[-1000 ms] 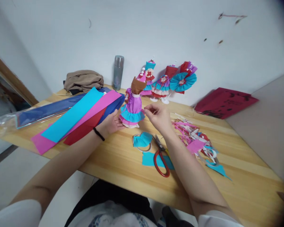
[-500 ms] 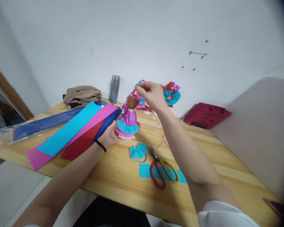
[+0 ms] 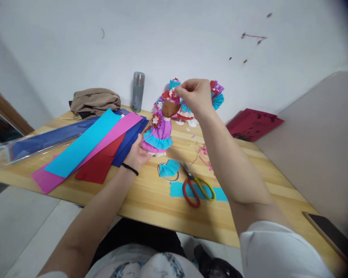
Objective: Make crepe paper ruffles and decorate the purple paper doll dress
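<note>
We saw paper strips fanned across the table on the left; next, our left hand lay loose, thumb spread wide of the fingers, which touched the dress low down; the dress (purple and frilled, brown above) stood on the table between our hands; nearer us, scissors lay over a blue scrap; our right hand pinched the dress's top; a red bag lay further right.
</note>
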Demonstrator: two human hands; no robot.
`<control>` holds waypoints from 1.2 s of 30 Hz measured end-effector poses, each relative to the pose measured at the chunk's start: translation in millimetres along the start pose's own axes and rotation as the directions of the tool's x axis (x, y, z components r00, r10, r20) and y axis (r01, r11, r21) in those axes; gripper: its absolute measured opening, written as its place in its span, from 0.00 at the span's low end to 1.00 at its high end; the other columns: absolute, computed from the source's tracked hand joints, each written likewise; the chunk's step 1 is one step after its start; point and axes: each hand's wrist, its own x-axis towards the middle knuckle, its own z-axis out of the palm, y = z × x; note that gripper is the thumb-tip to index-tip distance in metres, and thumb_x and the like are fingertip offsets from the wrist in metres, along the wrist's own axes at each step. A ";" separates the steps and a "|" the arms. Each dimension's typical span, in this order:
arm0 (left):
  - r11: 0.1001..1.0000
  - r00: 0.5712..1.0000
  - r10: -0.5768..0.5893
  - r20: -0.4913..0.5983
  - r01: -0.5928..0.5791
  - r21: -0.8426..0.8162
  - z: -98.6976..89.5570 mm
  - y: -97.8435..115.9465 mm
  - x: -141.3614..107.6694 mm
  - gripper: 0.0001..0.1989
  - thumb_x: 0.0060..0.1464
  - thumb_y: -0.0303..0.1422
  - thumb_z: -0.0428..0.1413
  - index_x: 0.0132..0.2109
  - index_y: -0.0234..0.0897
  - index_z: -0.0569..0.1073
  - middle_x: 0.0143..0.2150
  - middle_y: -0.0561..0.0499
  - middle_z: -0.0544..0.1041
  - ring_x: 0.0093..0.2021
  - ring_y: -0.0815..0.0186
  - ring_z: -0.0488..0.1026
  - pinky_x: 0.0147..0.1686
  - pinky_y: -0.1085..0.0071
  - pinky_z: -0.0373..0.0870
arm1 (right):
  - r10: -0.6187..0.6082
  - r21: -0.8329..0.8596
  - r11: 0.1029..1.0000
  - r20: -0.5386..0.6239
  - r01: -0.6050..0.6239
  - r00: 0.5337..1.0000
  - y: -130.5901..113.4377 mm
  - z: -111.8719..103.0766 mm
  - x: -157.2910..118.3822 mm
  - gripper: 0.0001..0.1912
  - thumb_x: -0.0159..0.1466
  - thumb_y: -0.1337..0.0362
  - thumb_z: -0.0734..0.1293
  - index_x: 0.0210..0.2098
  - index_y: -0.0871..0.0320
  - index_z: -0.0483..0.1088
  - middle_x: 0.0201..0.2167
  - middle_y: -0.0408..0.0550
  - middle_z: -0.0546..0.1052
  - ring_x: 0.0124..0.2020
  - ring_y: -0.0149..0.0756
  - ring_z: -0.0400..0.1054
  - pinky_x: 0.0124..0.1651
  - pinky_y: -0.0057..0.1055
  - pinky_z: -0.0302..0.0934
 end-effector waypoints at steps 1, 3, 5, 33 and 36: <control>1.000 0.998 0.023 -0.060 -0.024 -0.014 0.3 -2.6 0.4 0.30 0.68 0.50 0.43 0.66 0.37 0.68 0.57 0.41 0.80 0.63 0.51 0.73 0.64 0.48 0.66 | 0.005 -0.010 1.000 0.004 -0.005 1.000 2.1 0.7 1.1 0.09 0.65 0.67 0.67 0.27 0.58 0.71 0.25 0.46 0.76 0.33 0.33 0.66 0.38 0.33 0.57; 0.997 0.988 0.068 -0.140 -0.072 -0.024 1.9 -6.0 -0.1 0.27 0.68 0.47 0.46 0.64 0.37 0.71 0.57 0.40 0.80 0.63 0.50 0.73 0.63 0.46 0.67 | 0.010 -0.029 1.000 0.000 -0.010 1.000 6.5 2.7 3.8 0.10 0.66 0.64 0.66 0.28 0.58 0.70 0.25 0.45 0.75 0.35 0.34 0.67 0.40 0.34 0.57; 0.998 0.987 0.053 -0.151 -0.058 -0.031 4.7 -7.1 -1.8 0.24 0.67 0.46 0.48 0.60 0.38 0.73 0.56 0.42 0.81 0.63 0.51 0.73 0.63 0.48 0.68 | 0.011 -0.040 0.999 -0.020 -0.012 1.000 9.3 5.2 6.4 0.10 0.67 0.63 0.67 0.28 0.58 0.69 0.25 0.46 0.75 0.36 0.35 0.67 0.40 0.34 0.57; 0.972 0.963 0.230 -0.140 -0.234 -0.016 8.5 -11.3 9.3 0.20 0.71 0.37 0.46 0.58 0.31 0.75 0.55 0.39 0.81 0.66 0.54 0.69 0.68 0.52 0.63 | -0.037 -0.019 0.999 -0.129 0.035 0.991 14.4 7.3 0.9 0.12 0.64 0.64 0.69 0.24 0.52 0.68 0.24 0.41 0.75 0.32 0.35 0.68 0.39 0.36 0.61; 0.977 0.948 0.193 -0.254 -0.209 -0.040 11.4 -14.5 1.6 0.19 0.69 0.40 0.49 0.55 0.35 0.76 0.56 0.41 0.80 0.66 0.53 0.70 0.67 0.52 0.65 | -0.016 -0.023 1.000 -0.156 0.012 0.988 11.3 8.1 0.2 0.13 0.64 0.64 0.70 0.23 0.52 0.67 0.24 0.41 0.75 0.30 0.34 0.67 0.41 0.36 0.61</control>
